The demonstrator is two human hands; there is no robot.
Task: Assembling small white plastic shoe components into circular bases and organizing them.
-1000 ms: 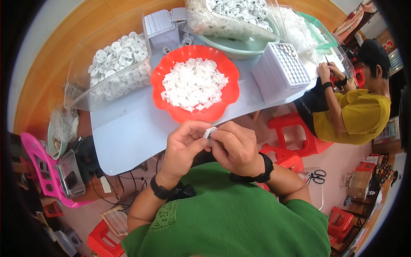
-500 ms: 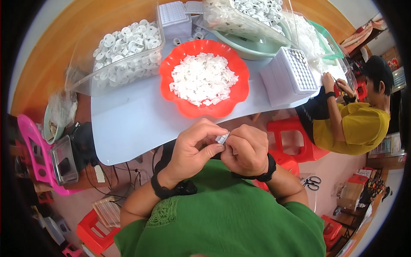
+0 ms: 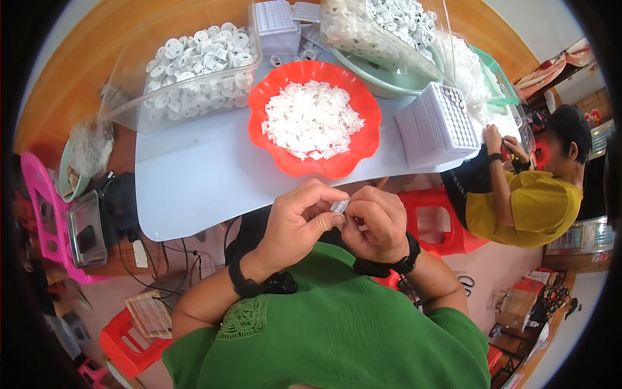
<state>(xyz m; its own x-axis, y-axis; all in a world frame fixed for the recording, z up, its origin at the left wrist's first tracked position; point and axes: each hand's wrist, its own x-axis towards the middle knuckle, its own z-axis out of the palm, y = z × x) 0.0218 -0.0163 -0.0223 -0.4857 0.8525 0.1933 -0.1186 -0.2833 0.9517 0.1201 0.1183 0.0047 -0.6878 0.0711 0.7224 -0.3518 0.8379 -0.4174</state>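
Between my two hands, just in front of the table edge, is a small white plastic piece [image 3: 339, 206]. My left hand [image 3: 299, 217] pinches it between thumb and index finger. Against its other side, the fingers of my right hand [image 3: 378, 223] are curled and pressed together; what they grip is hidden. Beyond my hands stands a red scalloped bowl [image 3: 261, 148] filled with small white plastic pieces [image 3: 311, 120]. A clear bin [image 3: 139, 107] of round white plastic parts [image 3: 201, 61] is at the far left of the table.
On the table's [image 3: 188, 175] right stands a stack of white trays [image 3: 424, 126] with round holes. Behind it are a pale green basin [image 3: 389, 84] and another clear bin [image 3: 353, 32] of white parts. A person in a yellow shirt [image 3: 538, 201] works at the right, near a red stool [image 3: 431, 223].
The view has shifted slightly. Both hands stay together around the small white piece, with only slight finger movement. The person at the right keeps working at the table.
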